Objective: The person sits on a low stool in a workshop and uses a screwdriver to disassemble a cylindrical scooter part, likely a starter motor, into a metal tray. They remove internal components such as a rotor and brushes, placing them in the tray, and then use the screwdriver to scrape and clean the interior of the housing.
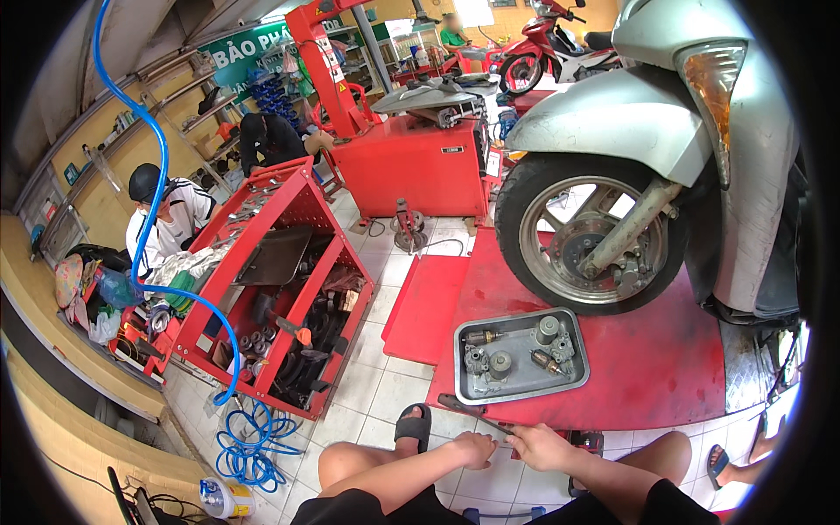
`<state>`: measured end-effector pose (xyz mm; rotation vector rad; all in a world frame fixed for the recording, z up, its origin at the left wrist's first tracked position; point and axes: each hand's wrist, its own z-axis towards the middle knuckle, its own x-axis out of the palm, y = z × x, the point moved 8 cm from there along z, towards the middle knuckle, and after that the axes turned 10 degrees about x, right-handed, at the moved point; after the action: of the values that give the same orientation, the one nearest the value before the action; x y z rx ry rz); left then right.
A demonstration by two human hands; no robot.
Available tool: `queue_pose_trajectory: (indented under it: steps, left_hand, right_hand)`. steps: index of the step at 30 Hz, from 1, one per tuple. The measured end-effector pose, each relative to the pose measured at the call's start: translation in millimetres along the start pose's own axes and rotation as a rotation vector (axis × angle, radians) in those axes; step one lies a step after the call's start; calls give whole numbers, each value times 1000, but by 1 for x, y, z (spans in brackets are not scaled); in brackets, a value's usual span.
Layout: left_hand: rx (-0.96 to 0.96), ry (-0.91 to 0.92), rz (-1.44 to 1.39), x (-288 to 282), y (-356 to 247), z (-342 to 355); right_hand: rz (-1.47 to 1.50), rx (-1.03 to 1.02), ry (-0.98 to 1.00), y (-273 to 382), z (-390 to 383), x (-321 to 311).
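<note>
My left hand (pixel 475 450) is closed in front of my knees; what its fingers hold, if anything, is hidden. Just to its right, my right hand (pixel 539 446) has its fingers pressed together at the thin end of a long dark tool (pixel 460 405). That tool slants up and left to a thicker end beside the red platform's edge; its exact kind is unclear. Beyond both hands, a grey metal tray (pixel 523 390) rests on the red platform (pixel 652 367). In it lie several greasy metal parts, among them a round-topped housing (pixel 500 365) and a cylinder with a shaft (pixel 481 337).
A silver scooter's front wheel (pixel 591 245) stands on the platform behind the tray. Left are a red tool cart (pixel 302 297) and a coiled blue hose (pixel 254 442) on the tiles. A person in white (pixel 175 223) sits behind the cart; another's sandalled foot (pixel 722 465) is at right.
</note>
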<state>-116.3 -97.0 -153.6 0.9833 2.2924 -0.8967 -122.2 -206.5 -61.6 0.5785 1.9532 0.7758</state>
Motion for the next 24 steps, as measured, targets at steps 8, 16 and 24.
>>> queue_pose_trajectory:
  steps: [8,16,24]
  left_hand:
    - [24,-19,-27,2,-1,-2]
    - [38,-40,0,9,2,-4]
    - [11,-40,-51,8,2,-6]
  right_hand:
    - [-23,-218,-90,32,-15,-11]
    - [-67,-248,-89,47,-22,-14]
    - [-106,-279,-110,43,-26,-20]
